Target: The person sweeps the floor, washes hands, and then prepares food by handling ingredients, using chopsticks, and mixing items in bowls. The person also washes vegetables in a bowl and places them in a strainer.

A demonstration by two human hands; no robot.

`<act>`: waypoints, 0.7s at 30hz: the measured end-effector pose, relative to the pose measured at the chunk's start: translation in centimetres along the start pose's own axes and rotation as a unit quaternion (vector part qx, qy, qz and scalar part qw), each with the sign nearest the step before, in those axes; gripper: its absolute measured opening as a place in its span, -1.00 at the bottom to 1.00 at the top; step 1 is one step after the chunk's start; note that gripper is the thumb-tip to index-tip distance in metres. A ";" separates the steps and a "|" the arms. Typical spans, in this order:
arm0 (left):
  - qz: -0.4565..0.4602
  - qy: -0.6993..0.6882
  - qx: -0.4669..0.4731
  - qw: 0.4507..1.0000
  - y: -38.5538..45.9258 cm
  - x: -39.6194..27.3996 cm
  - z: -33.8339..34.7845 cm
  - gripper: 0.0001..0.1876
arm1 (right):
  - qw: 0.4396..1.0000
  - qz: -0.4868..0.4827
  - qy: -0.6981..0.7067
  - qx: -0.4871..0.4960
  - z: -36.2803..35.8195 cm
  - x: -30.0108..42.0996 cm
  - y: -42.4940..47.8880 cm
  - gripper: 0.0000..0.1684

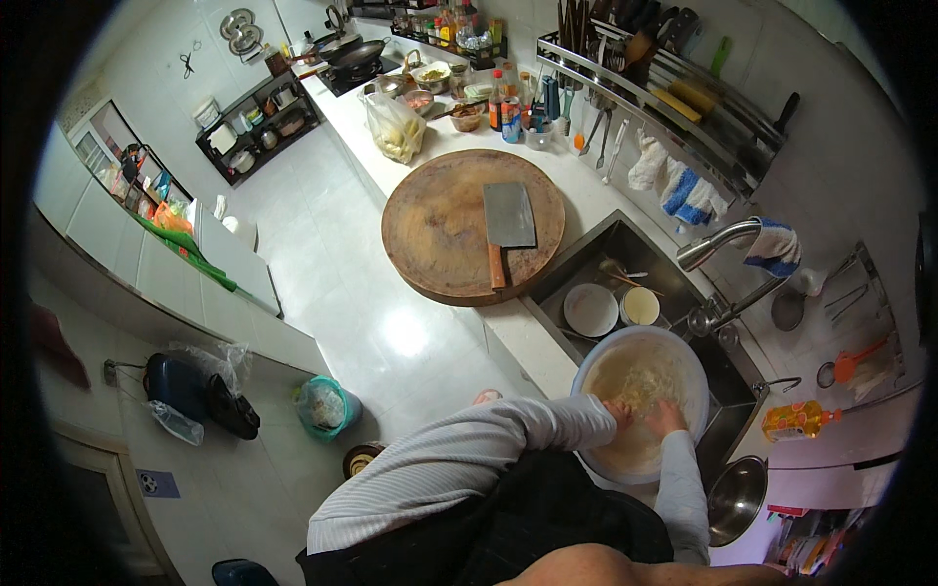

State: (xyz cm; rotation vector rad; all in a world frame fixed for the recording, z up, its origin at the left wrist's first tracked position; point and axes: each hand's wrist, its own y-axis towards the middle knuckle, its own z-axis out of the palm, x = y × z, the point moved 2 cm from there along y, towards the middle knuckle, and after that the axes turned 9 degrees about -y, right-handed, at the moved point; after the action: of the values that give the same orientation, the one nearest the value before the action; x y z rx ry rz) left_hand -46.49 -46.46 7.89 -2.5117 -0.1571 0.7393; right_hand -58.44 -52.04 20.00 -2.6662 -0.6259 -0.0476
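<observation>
A large pale plastic basin (584, 368) rests over the near part of the sink, holding cloudy liquid with pale shredded pieces (645, 384) in it. My left hand (620, 414) reaches into it from the left, its fingers at the liquid. Beside it, a little to the right, my right hand (666, 419) dips in as well. Fingertips of both hands are partly hidden, so any grip on the shreds cannot be made out. Pale sleeves cover both forearms, the left one ribbed.
A cleaver (511, 216) lies on a round wooden chopping board (440, 220). In the metal sink (564, 256) are a white bowl (591, 310) and another vessel (640, 306), below the faucet (722, 242). A steel bowl (737, 501) stands right of the basin; a dish-soap bottle (793, 421) sits nearby.
</observation>
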 end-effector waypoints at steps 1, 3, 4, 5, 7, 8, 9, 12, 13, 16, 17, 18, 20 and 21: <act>-0.001 -0.004 0.007 1.000 -0.6 -0.8 -0.4 -0.56 | 1.000 -0.020 0.008 0.009 0.3 -0.3 -0.7 -0.29; 0.044 0.012 0.019 0.999 -1.2 -0.8 -2.3 -0.51 | 0.999 0.004 0.044 -0.015 -0.2 -0.3 -2.0 -0.28; 0.080 0.034 0.031 0.996 -2.1 -0.7 -3.3 -0.48 | 0.999 0.014 0.034 -0.035 -1.0 -0.1 -2.9 -0.30; 0.135 0.070 0.058 0.987 -3.4 -1.7 -4.8 -0.45 | 0.994 -0.015 0.079 -0.079 -2.0 -0.5 -4.7 -0.33; 0.239 0.154 0.112 0.952 -6.6 -2.7 -9.6 -0.38 | 0.984 -0.024 0.148 -0.100 -5.3 1.2 -6.7 -0.42; 0.290 0.175 0.124 0.933 -8.0 -4.1 -11.8 -0.34 | 0.956 -0.050 0.252 -0.141 -4.4 -0.2 -6.8 -0.51; 0.294 0.143 0.114 0.938 -9.0 -3.6 -13.7 -0.31 | 0.917 -0.032 0.384 -0.102 -8.9 3.4 -8.7 -0.57; 0.313 -0.054 0.044 0.947 -8.9 -3.5 -15.1 -0.63 | 0.817 -0.027 0.573 -0.064 -6.9 2.6 -9.4 -0.65; 0.325 0.029 0.012 0.945 -7.8 -2.6 -13.8 -0.69 | 0.811 -0.015 0.582 -0.051 -5.5 2.8 -8.9 -0.66; 0.403 -0.077 0.003 0.912 -12.2 -3.4 -15.6 -0.76 | 0.971 -0.063 -0.034 -0.230 -2.2 2.5 -10.5 -0.68; 0.409 -0.149 0.004 0.900 -13.0 -3.7 -17.1 -0.78 | 0.958 -0.073 0.138 -0.242 -4.6 4.0 -11.2 -0.74; 0.389 -0.168 0.049 0.904 -14.0 -4.7 -18.8 -0.78 | 0.931 -0.047 0.302 -0.199 -6.0 4.1 -12.2 -0.76; 0.329 -0.207 0.147 0.909 -16.6 -4.7 -21.6 -0.77 | 0.852 -0.013 0.515 -0.093 -8.1 4.3 -13.6 -0.80; 0.359 -0.128 0.045 0.923 -16.6 -3.0 -21.3 -0.79 | 0.824 -0.011 0.564 -0.042 -9.0 4.2 -13.8 -0.81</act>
State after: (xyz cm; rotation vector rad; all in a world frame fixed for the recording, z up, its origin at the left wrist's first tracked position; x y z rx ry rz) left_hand -37.07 -42.34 33.05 -2.3504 0.7335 1.3179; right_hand -60.13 -42.42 33.93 -2.1285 -0.2230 -1.5345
